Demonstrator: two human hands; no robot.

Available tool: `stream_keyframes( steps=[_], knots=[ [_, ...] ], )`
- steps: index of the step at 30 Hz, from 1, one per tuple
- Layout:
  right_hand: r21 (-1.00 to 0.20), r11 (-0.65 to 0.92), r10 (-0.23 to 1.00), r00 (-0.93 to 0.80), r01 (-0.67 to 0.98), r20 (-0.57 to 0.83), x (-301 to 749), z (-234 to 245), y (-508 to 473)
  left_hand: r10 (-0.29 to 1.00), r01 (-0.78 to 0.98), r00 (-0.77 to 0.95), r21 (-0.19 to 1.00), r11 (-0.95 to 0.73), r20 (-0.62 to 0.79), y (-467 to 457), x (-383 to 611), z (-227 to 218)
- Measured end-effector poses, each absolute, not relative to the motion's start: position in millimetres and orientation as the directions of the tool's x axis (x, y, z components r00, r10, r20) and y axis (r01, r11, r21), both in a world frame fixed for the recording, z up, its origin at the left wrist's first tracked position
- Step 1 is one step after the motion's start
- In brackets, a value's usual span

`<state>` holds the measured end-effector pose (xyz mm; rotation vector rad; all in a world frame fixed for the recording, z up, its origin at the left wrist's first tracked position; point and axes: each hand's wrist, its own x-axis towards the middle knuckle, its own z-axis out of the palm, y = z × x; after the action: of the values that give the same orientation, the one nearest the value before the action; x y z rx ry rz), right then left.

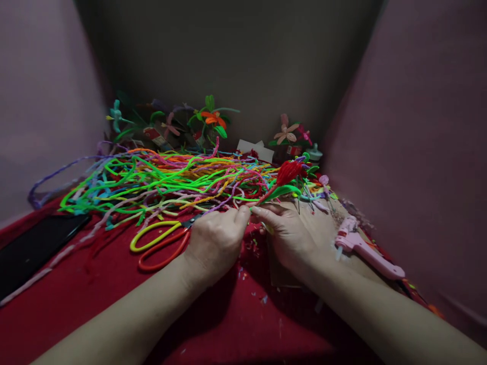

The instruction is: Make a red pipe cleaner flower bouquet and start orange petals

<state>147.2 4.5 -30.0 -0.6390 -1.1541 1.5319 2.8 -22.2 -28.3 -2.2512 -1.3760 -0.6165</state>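
Observation:
Both hands meet over the middle of the red cloth, pinching a pipe-cleaner flower (pixel 291 172) by its stem. Its head is fuzzy red and points up to the right, with a green leaf (pixel 283 190) below it. My left hand (pixel 218 241) has its fingers curled, the thumb pressed at the stem's lower end. My right hand (pixel 287 230) pinches close beside it with thumb and forefinger; the exact contact is partly hidden. Scissors (pixel 162 246) with one yellow and one red handle lie just left of my left hand, their blades partly covered.
Many coloured pipe cleaners (pixel 152 177) are heaped across the back. A pink glue gun (pixel 369 251) rests on cardboard (pixel 279 268) at the right. A black flat object (pixel 38 248) lies at left. Finished-looking flowers (pixel 213 119) stand behind the heap. Small scraps dot the red cloth (pixel 228 324).

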Motion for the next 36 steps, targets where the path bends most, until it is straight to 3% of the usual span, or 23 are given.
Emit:
stream_keyframes(
  steps=[4, 7, 10, 17, 21, 24, 30, 36],
  knots=[
    [-0.914, 0.034, 0.923, -0.337, -0.404, 0.183, 148, -25, 4, 0.769, 0.878, 0.315, 0.136, -0.458, 0.556, -21, 0, -28],
    [-0.916, 0.069, 0.89, -0.39, -0.395, 0.235, 150, -22, 6, 0.819, 0.78, 0.218, 0.41, -0.473, 0.531, -20, -1, -26],
    [-0.922, 0.084, 0.871, -0.421, -0.378, 0.252, 153, -23, 10, 0.87, 0.653, 0.153, 0.612, -0.445, 0.469, -20, -1, -21],
    [-0.94, 0.07, 0.859, -0.459, -0.333, 0.227, 155, -23, 14, 0.984, 0.206, 0.109, 0.965, -0.164, 0.144, -21, 5, -9],
    [-0.945, 0.057, 0.837, -0.501, -0.323, 0.222, 157, -23, 15, 0.986, -0.081, 0.163, 0.997, -0.018, 0.031, -21, 7, -8],
    [-0.95, 0.105, 0.841, -0.484, -0.294, 0.242, 158, -24, 17, 0.975, -0.198, 0.218, 0.978, 0.073, -0.028, -20, 7, -10],
    [-0.941, 0.223, 0.816, -0.479, -0.256, 0.324, 162, -25, 19, 0.928, -0.303, 0.365, 0.932, 0.196, -0.077, -18, 3, -11],
    [-0.944, 0.183, 0.819, -0.489, -0.274, 0.301, 162, -28, 18, 0.897, -0.342, 0.433, 0.904, 0.258, -0.093, -16, 0, -13]
  ],
)
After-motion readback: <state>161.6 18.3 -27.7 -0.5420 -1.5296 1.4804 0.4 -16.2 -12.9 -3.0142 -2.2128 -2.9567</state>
